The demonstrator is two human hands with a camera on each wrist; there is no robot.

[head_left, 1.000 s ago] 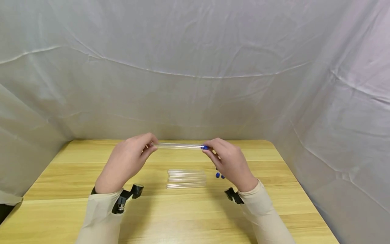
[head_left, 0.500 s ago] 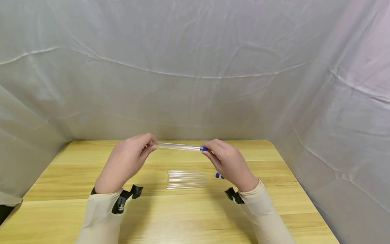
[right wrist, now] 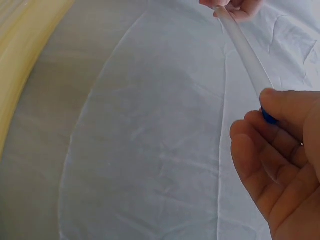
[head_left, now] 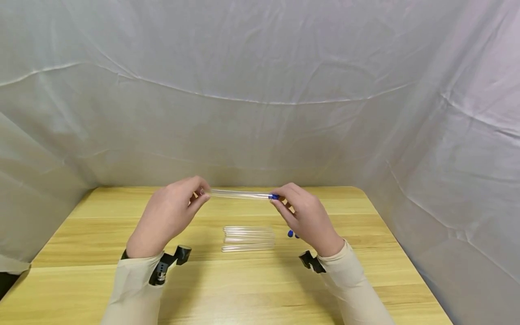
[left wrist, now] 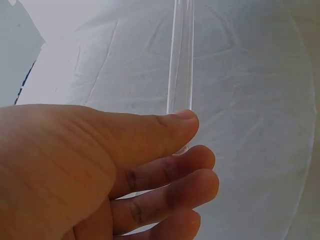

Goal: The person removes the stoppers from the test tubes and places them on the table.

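Note:
A clear glass tube (head_left: 239,194) is held level above the wooden table (head_left: 81,234), between both hands. My left hand (head_left: 174,212) pinches its rounded end between thumb and fingers; in the left wrist view the tube (left wrist: 181,60) rises from that pinch. My right hand (head_left: 302,212) pinches the other end, where a blue cap (head_left: 274,197) sits on the tube. The right wrist view shows the cap (right wrist: 268,117) under my thumb and the tube (right wrist: 245,55) running off to the left hand's fingertips (right wrist: 235,7).
Several more clear tubes (head_left: 248,238) lie side by side on the table under the held one. Loose blue caps (head_left: 290,234) lie just right of them, partly hidden by my right hand. White cloth (head_left: 260,90) hangs behind and along both sides.
The capped end dipped slightly half a second ago and is back level now. Both hands keep their hold and barely shift.

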